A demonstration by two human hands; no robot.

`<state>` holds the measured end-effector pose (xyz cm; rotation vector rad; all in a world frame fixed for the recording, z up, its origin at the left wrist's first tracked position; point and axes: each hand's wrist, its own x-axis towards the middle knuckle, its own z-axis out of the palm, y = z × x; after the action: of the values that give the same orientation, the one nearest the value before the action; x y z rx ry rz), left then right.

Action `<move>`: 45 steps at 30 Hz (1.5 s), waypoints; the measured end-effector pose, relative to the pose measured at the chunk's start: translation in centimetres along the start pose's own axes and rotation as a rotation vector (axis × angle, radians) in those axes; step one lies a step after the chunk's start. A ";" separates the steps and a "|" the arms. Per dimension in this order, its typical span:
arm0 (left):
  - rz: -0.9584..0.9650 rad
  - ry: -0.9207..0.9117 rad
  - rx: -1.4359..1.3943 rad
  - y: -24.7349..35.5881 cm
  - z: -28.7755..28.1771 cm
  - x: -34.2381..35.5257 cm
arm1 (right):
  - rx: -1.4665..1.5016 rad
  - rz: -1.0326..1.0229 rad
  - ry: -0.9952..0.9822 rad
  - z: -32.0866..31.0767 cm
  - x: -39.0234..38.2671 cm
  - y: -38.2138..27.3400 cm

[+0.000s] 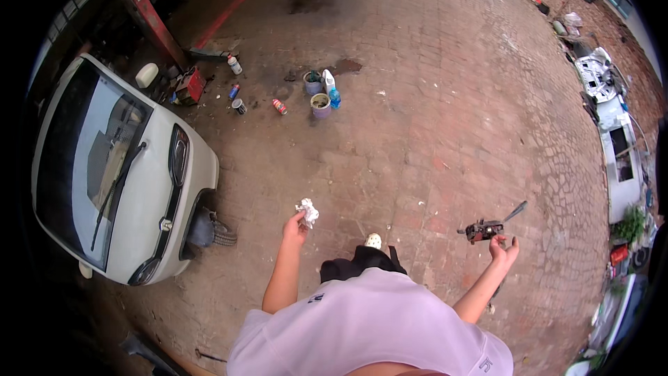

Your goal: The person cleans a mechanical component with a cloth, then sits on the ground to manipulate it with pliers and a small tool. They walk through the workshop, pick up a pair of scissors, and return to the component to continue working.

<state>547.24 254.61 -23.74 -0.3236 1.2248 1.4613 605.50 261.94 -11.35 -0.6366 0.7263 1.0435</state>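
Lavender shirt [369,320] fills six o'clock, nearest. Toward seven, the left hand [295,228] pinches a crumpled white wad [307,214]; toward four, the right hand [502,250] holds a dark mechanical part [483,231] by its near edge, some fingers spread. A fuller grip would probably steady that part; keeping it clear of the shirt seems wise.

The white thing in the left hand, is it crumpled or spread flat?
Crumpled: the white thing forms an uneven, creased wad in the left hand.
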 end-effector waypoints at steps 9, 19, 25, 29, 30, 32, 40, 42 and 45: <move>0.113 0.274 -0.119 6.9 7.1 12.2 | -0.014 0.083 -0.127 25.1 12.4 16.2; 0.164 0.012 -0.052 18.4 38.7 33.7 | -0.026 -0.159 0.137 41.6 22.8 24.9; 0.250 -0.346 0.257 23.6 63.3 42.7 | 0.028 -0.276 0.084 48.0 29.7 28.3; 0.203 -0.488 0.155 26.3 73.8 50.5 | 0.092 -0.300 0.225 54.6 37.1 32.3; 0.199 -0.448 0.161 26.7 75.4 52.6 | 0.102 -0.304 0.236 56.3 39.0 33.5; 0.150 -0.337 0.120 28.2 77.9 56.7 | 0.096 -0.284 0.214 60.9 43.5 35.7; 0.214 0.037 0.000 37.0 84.5 66.6 | 0.004 -0.052 0.034 85.6 56.3 54.2; 0.260 0.071 0.035 38.5 86.6 68.4 | -0.050 0.025 -0.003 91.3 59.1 58.3; 0.149 0.217 -0.063 39.4 88.8 73.7 | -0.064 0.105 -0.046 100.0 62.6 64.2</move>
<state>527.70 374.98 -23.44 -0.4509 1.4028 1.6276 588.89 395.17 -7.73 -0.6325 0.6946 1.1787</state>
